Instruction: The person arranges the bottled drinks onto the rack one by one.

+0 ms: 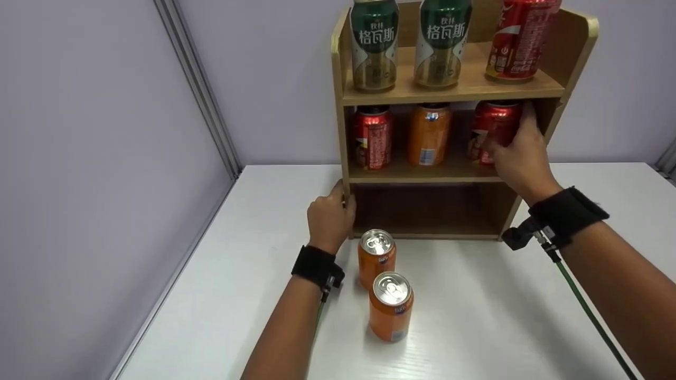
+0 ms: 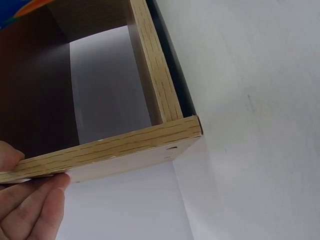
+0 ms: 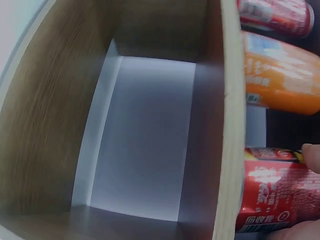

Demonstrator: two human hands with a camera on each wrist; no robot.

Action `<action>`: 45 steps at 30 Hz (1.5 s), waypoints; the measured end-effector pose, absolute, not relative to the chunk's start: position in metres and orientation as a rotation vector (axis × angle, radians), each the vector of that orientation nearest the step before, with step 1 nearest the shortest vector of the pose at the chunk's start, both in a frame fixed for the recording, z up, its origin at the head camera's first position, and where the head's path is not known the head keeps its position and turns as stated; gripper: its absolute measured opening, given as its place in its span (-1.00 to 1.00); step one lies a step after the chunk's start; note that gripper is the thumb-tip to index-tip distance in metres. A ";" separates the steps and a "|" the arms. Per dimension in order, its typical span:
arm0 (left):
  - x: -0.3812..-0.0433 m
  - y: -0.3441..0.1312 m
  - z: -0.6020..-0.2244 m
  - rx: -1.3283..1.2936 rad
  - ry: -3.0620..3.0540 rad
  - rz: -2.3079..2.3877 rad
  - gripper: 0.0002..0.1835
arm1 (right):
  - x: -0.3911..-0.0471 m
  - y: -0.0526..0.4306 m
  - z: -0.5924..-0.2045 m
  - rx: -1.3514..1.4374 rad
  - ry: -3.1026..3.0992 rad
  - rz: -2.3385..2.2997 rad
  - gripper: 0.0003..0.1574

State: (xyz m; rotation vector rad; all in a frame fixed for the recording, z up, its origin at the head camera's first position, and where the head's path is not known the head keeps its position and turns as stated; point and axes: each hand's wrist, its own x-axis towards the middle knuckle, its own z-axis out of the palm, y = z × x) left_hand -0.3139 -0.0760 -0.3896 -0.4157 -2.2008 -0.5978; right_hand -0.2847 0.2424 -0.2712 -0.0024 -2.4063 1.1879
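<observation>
My right hand (image 1: 523, 158) grips a red soda can (image 1: 494, 129) at the right end of the middle shelf; thumb and fingers lie on either side of it. The right wrist view shows that red can (image 3: 280, 192) with a fingertip and thumb at its edge. My left hand (image 1: 330, 219) pinches the left side panel of the wooden shelf (image 1: 422, 179) low down. Close up, the left fingers (image 2: 37, 202) lie along the panel's outer face, the thumb on its inner side. Nearest the left hand, two orange soda cans (image 1: 391, 309) stand upright on the table.
An orange can (image 1: 429, 134) and another red can (image 1: 373, 137) share the middle shelf. Two green-and-gold cans (image 1: 442, 45) and a red can (image 1: 520, 42) stand on the top shelf. The white table (image 1: 253, 295) meets a wall (image 1: 274, 79) behind the shelf.
</observation>
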 end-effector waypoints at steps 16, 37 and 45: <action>-0.313 -0.075 -0.390 -0.401 -2.241 -0.602 -0.76 | -0.220 0.215 -0.295 0.261 -2.308 1.125 0.13; -0.314 -0.077 -0.390 -0.402 -2.243 -0.585 -0.78 | -0.154 0.173 -0.323 0.689 -2.165 1.174 0.05; -0.313 -0.075 -0.390 -0.396 -2.242 -0.583 -0.76 | -0.147 0.153 -0.344 0.822 -2.174 1.225 0.16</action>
